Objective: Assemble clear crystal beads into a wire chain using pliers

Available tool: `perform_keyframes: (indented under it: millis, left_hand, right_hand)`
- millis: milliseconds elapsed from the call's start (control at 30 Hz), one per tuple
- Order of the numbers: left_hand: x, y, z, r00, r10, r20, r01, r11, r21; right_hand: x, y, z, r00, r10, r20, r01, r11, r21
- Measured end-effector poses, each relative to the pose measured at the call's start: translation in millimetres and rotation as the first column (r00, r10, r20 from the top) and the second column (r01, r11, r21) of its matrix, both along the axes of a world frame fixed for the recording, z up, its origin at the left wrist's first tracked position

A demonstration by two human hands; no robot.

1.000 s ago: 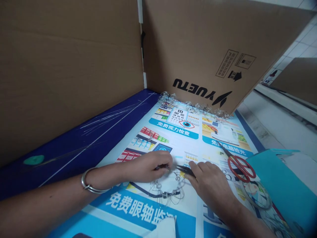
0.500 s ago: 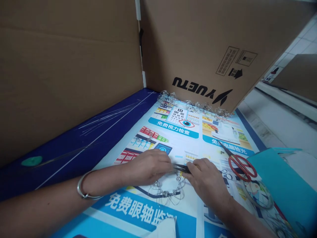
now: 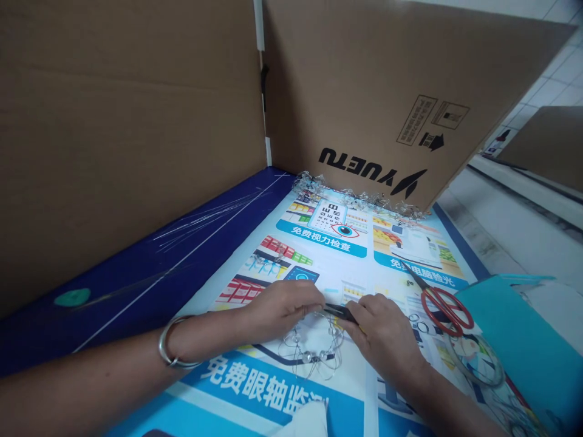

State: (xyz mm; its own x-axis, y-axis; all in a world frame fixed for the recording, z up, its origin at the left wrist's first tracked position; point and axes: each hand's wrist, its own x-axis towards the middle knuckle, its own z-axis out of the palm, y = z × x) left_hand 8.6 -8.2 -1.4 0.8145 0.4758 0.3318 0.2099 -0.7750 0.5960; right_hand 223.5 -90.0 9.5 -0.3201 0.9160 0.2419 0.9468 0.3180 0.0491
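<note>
My left hand (image 3: 285, 309) is closed, thumb and fingertips pinching the upper end of a ring of clear beads strung on thin wire (image 3: 310, 357). The ring hangs below the fingers over the printed sheet, with loops of wire sticking out around it. In my right hand (image 3: 385, 331) is a pair of small dark-jawed pliers (image 3: 339, 312). Their tips point left and meet the wire at my left fingertips. The exact spot they grip is hidden by the fingers. Part of a yellow handle shows under my right palm.
Red-handled scissors (image 3: 446, 311) and a coil of wire (image 3: 478, 361) lie to the right, beside a turquoise folder (image 3: 523, 340). More beaded wire pieces (image 3: 359, 199) line the foot of the cardboard wall (image 3: 364, 79). Cut wires (image 3: 204, 218) and a green piece (image 3: 73, 297) lie left.
The pliers' jaws look closer together than before. Both hands remain together at the ring's upper end, and the whole view has shifted slightly.
</note>
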Motion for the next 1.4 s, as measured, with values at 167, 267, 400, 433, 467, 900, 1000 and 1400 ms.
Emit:
perform_keyframes:
  millis: [167, 267, 400, 433, 467, 900, 1000, 1400]
  left_hand:
    - [0.9, -4.7, 4.0, 0.993, 0.063, 0.100, -0.057, 0.996, -0.063]
    - [1.0, -6.5, 10.9, 0.986, 0.100, 0.136, -0.083, 0.989, -0.122]
    - [0.9, -7.7, 16.4, 0.980, 0.113, 0.166, -0.081, 0.979, -0.186]
    - [0.7, -8.0, 16.3, 0.979, 0.107, 0.175, -0.074, 0.980, -0.185]
    - [0.4, -8.3, 15.9, 0.978, 0.100, 0.182, -0.067, 0.982, -0.179]
    - [1.4, -7.5, 14.3, 0.983, 0.092, 0.162, -0.055, 0.974, -0.221]
    - [2.2, -6.9, 14.3, 0.982, 0.094, 0.162, -0.054, 0.971, -0.234]
    - [3.2, -3.4, 6.7, 0.991, 0.076, 0.107, -0.056, 0.982, -0.178]
  right_hand:
    - [1.1, -0.5, 3.6, 0.998, 0.005, -0.070, -0.004, 1.000, 0.014]
    - [2.2, -2.3, 9.3, 0.990, 0.016, -0.141, -0.011, 0.999, 0.042]
    - [0.5, -6.7, 18.8, 0.991, 0.023, -0.135, -0.018, 0.999, 0.040]
    - [-0.4, -7.6, 20.5, 0.993, 0.019, -0.113, -0.016, 0.999, 0.031]
    - [-1.3, -8.4, 21.8, 0.996, 0.015, -0.087, -0.013, 1.000, 0.020]
    - [-6.0, -10.2, 17.5, 0.999, 0.028, 0.015, -0.029, 1.000, 0.011]
    - [-5.9, -10.1, 16.8, 1.000, 0.028, 0.014, -0.028, 1.000, 0.011]
    - [-7.1, -10.5, 7.6, 0.999, 0.019, 0.032, -0.018, 1.000, -0.022]
